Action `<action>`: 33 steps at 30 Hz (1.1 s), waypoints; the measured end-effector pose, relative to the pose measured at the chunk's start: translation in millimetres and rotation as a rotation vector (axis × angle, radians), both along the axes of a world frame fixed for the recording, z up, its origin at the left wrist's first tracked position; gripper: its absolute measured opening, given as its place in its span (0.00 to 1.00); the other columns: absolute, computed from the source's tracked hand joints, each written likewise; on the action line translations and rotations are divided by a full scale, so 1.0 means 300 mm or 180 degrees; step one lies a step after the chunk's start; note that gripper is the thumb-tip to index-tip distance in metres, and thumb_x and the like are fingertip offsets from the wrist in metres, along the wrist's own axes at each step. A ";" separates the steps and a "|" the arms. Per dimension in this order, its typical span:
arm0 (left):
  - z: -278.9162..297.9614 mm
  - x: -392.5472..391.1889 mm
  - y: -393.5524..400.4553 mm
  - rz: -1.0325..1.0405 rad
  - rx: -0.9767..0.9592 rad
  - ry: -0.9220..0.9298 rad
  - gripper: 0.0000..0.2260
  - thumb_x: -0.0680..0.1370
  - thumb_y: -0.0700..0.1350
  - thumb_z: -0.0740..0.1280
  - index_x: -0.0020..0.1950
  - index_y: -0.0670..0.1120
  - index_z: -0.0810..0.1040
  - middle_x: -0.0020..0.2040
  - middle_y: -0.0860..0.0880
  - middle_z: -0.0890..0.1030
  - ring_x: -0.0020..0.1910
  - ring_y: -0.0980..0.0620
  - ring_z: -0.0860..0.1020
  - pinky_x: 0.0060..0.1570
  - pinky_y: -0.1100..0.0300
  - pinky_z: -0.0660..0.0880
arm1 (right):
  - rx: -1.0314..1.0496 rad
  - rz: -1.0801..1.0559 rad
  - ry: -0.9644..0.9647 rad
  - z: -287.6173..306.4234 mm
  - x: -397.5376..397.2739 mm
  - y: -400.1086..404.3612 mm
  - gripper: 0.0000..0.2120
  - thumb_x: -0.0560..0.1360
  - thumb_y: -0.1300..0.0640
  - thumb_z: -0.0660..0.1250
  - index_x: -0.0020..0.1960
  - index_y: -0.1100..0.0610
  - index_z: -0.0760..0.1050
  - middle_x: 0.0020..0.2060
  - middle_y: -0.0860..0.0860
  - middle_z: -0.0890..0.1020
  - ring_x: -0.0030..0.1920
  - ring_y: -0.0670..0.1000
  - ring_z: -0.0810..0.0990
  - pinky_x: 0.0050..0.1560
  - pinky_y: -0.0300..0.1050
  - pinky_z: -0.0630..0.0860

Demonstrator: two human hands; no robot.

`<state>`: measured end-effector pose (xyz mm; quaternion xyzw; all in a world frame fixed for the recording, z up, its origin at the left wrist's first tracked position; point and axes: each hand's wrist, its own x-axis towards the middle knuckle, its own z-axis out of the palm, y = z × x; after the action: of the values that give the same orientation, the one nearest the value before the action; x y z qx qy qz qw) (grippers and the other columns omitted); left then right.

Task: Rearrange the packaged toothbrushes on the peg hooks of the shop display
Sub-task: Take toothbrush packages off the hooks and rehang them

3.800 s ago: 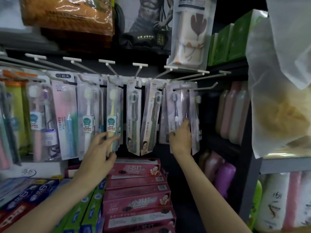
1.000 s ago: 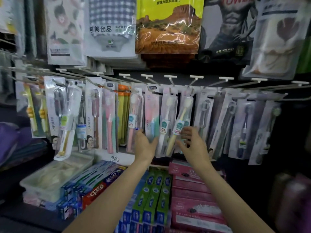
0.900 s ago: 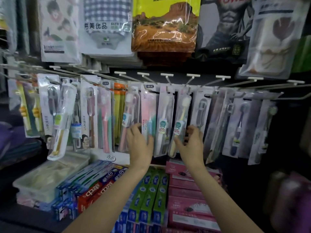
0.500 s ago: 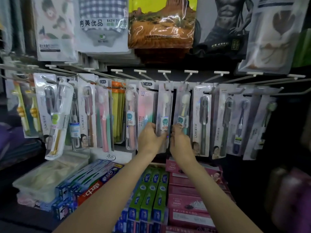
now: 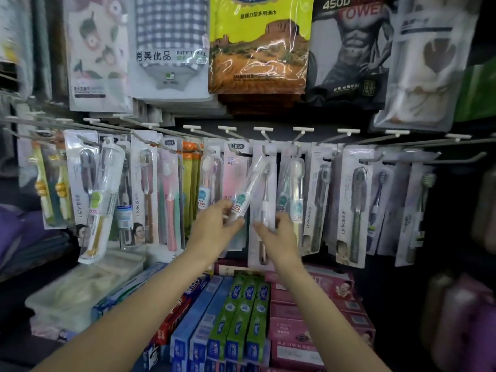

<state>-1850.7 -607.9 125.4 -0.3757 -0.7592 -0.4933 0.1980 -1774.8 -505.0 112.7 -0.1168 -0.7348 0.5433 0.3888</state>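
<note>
The left hand (image 5: 214,226) has its grip pinched on the lower end of a white CLEAN toothbrush pack (image 5: 247,191), which tilts with its top leaning right toward a peg hook (image 5: 264,150) near the middle of the display rail; whether its hang hole is on or off the hook cannot be told. Just beside it, the right hand (image 5: 279,234) touches a flat white toothbrush card (image 5: 261,210) hanging behind, fingers (image 5: 261,226) loosely curled at its lower edge; whether they pinch it cannot be told. To either side, a pink SS pack (image 5: 234,181) and a second CLEAN pack (image 5: 291,191) hang straight. Toward the rail's left end a clear-cased yellow toothbrush (image 5: 100,200) hangs askew. Judging by this, the sorting is midway: one pack is in hand, most hang in order, a few want straightening. Toothpaste boxes (image 5: 241,312) lie stacked on the shelf below.
</note>
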 end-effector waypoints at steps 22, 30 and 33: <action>-0.048 0.091 0.102 -0.0142 0.0432 -0.0593 0.09 0.76 0.42 0.67 0.49 0.44 0.68 0.37 0.53 0.71 0.42 0.48 0.73 0.41 0.58 0.68 | 0.0706 -0.1034 -0.0607 -0.045 0.497 0.387 0.04 0.73 0.64 0.67 0.42 0.61 0.72 0.35 0.53 0.75 0.39 0.53 0.73 0.35 0.43 0.66; -0.075 0.142 0.227 0.0100 0.0498 -0.0398 0.11 0.76 0.46 0.66 0.47 0.42 0.66 0.35 0.46 0.70 0.33 0.48 0.70 0.29 0.57 0.64 | 0.0792 -0.2424 -0.0501 -0.017 0.499 0.504 0.13 0.75 0.62 0.62 0.60 0.63 0.72 0.50 0.61 0.79 0.51 0.61 0.77 0.43 0.43 0.66; -0.078 0.131 0.236 0.0139 0.0485 -0.0411 0.12 0.76 0.45 0.67 0.48 0.42 0.64 0.35 0.48 0.69 0.33 0.49 0.69 0.28 0.60 0.63 | 0.1354 -0.2791 -0.0698 0.038 0.463 0.530 0.13 0.77 0.61 0.60 0.61 0.63 0.70 0.51 0.63 0.78 0.52 0.63 0.76 0.44 0.49 0.71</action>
<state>-1811.4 -537.3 102.0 -0.3104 -0.7387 -0.5683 0.1873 -1635.9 -345.9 124.2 -0.3893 -0.7477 0.1514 0.5162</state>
